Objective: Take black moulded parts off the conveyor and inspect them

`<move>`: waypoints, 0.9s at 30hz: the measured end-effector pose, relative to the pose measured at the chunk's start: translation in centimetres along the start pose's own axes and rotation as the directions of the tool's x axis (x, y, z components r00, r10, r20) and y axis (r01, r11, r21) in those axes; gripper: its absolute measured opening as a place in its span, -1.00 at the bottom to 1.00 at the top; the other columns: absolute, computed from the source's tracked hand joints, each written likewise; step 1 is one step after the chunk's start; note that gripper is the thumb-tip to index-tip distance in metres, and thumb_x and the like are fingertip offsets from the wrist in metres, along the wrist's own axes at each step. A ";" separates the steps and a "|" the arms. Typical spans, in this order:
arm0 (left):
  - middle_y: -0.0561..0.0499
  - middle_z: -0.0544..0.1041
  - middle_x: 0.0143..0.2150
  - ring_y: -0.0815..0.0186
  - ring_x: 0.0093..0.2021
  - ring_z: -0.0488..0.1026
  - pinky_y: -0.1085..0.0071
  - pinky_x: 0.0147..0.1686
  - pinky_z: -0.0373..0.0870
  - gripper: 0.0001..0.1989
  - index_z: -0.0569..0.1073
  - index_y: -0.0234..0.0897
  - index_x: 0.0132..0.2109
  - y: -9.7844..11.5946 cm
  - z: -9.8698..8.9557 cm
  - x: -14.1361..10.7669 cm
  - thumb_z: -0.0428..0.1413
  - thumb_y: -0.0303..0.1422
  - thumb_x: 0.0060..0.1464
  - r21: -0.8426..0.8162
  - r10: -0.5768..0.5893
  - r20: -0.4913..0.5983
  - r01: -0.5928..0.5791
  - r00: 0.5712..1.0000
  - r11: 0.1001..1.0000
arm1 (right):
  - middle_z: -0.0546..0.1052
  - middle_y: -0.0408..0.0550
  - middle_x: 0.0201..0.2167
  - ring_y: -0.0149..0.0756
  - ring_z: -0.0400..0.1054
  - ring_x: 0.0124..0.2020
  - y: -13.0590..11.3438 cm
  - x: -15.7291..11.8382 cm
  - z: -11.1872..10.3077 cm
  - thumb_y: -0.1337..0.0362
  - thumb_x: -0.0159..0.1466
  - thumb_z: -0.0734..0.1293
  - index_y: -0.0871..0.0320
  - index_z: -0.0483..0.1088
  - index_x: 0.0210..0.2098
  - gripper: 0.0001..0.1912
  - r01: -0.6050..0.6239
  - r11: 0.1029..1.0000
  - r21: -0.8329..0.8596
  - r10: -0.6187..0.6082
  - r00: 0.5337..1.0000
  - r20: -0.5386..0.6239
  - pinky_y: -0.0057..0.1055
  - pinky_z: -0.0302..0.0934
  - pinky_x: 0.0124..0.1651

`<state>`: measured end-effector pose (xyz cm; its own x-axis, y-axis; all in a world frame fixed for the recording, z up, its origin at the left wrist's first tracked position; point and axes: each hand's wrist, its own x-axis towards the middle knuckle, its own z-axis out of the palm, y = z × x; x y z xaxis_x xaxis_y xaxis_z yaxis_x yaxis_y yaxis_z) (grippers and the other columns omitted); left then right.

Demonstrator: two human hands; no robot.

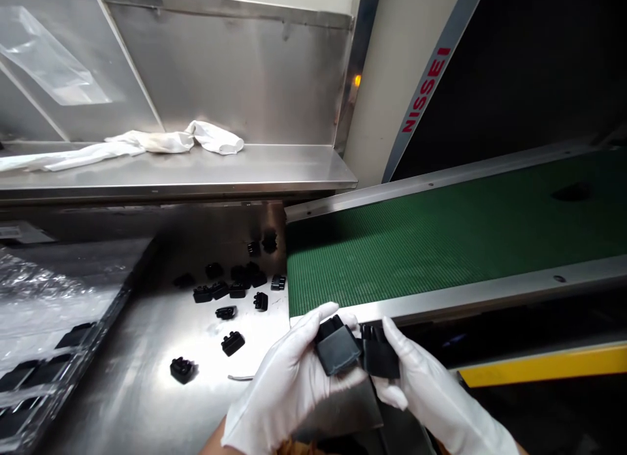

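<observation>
OK, blk pts [233, 343] on steel tbl [125, 363]; grn belt [392, 246] w/ unclear obj. [572, 192]

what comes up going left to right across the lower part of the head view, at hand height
Clear plastic packaging, nearest loose black part, left gloved hand, left-held black part, right-held black part, right gloved hand, yellow bar.

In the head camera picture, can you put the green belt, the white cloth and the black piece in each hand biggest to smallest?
1. Green belt
2. White cloth
3. Left-hand black piece and right-hand black piece: too alike to rank.
</observation>
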<state>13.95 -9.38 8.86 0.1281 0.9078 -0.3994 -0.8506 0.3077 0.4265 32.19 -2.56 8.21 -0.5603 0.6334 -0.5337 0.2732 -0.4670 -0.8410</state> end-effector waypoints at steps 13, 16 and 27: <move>-0.22 0.43 0.18 0.06 0.09 0.46 0.17 -0.06 0.55 -0.62 0.41 -0.26 0.17 -0.8 -1.2 -1.8 0.04 -0.23 0.27 0.028 0.000 0.014 0.000 1.000 1.000 | 0.16 -0.18 -0.75 -0.40 0.06 -0.60 1.3 -1.2 1.0 -0.25 0.35 -0.12 0.11 0.15 -0.71 -0.25 0.006 0.996 -0.090 -0.010 0.999 -0.042 -0.33 -0.05 -0.36; -0.24 0.41 0.22 0.04 0.13 0.44 0.20 -0.06 0.55 -0.61 0.39 -0.26 0.19 -0.9 -1.8 -2.0 0.05 -0.30 0.27 0.040 0.001 0.023 -0.002 1.000 0.999 | 0.17 -0.19 -0.74 -0.41 0.06 -0.59 2.1 -1.2 1.1 -0.24 0.36 -0.11 0.12 0.19 -0.67 -0.26 0.023 0.999 -0.039 -0.023 1.000 -0.005 -0.35 -0.03 -0.36; -0.13 0.48 0.07 0.17 0.08 0.44 0.28 0.09 0.43 -0.60 0.41 -0.24 0.16 -1.6 -2.8 -1.6 0.17 -0.43 0.17 0.165 0.056 0.016 -0.058 0.998 0.985 | 0.20 -0.28 -0.70 -0.49 -0.01 -0.60 3.7 -1.3 2.5 -0.18 0.34 0.12 0.15 0.31 -0.28 -0.50 0.026 0.968 0.250 -0.042 0.997 0.059 -0.43 -0.17 -0.45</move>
<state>13.74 -12.09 6.54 0.0883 0.9279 -0.3622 -0.7605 0.2976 0.5771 31.93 -6.65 5.99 -0.6163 0.6150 -0.4918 0.0546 -0.5897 -0.8058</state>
